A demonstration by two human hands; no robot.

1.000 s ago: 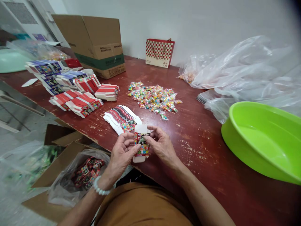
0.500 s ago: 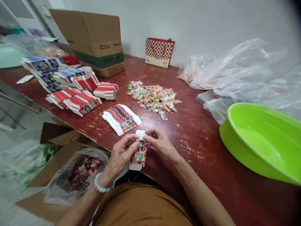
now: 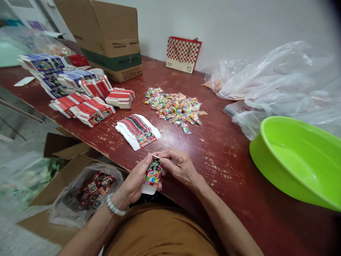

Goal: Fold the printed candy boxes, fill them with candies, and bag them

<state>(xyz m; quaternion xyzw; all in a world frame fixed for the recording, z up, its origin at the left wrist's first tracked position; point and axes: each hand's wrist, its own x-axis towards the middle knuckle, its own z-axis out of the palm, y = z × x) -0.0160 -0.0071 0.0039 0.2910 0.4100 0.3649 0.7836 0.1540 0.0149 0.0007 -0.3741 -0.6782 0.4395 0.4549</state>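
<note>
A small printed candy box (image 3: 153, 174), red and black with colourful lettering, is held over the table's front edge. My left hand (image 3: 137, 179) wraps round it from the left, with fingertips showing at its right side. My right hand (image 3: 179, 164) pinches the box's top end, where the white flap is now mostly hidden. The lower white flap sticks out toward my body. Just beyond my hands lies a fanned stack of flat boxes (image 3: 138, 131). Farther back is a pile of wrapped candies (image 3: 176, 108).
Bundles of red boxes (image 3: 93, 112) and blue boxes (image 3: 49, 71) stand at the left, before a large carton (image 3: 114, 46). A green basin (image 3: 269, 170) and clear plastic bags (image 3: 279, 81) occupy the right. Below the edge, a bag-lined carton (image 3: 45, 227) holds filled packets (image 3: 97, 188). A checked gift bag (image 3: 183, 55) stands behind.
The box's upper flap has been folded down at the top. My left hand has shifted from pinching the box's upper part to wrapping round it. The view has tilted slightly.
</note>
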